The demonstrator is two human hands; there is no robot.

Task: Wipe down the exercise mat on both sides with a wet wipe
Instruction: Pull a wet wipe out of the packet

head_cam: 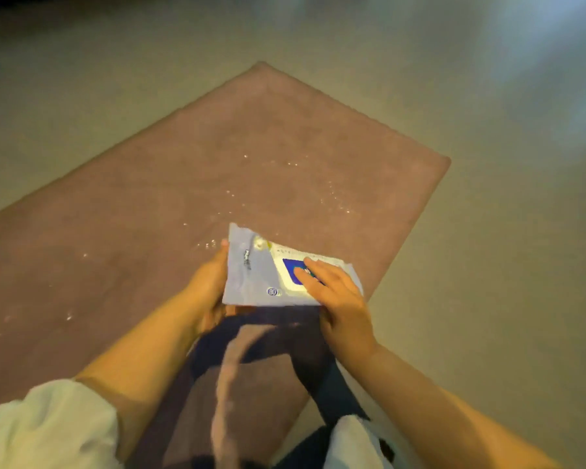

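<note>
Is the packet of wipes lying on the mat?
No, the packet of wipes is held up above the mat by the left hand and right hand.
</note>
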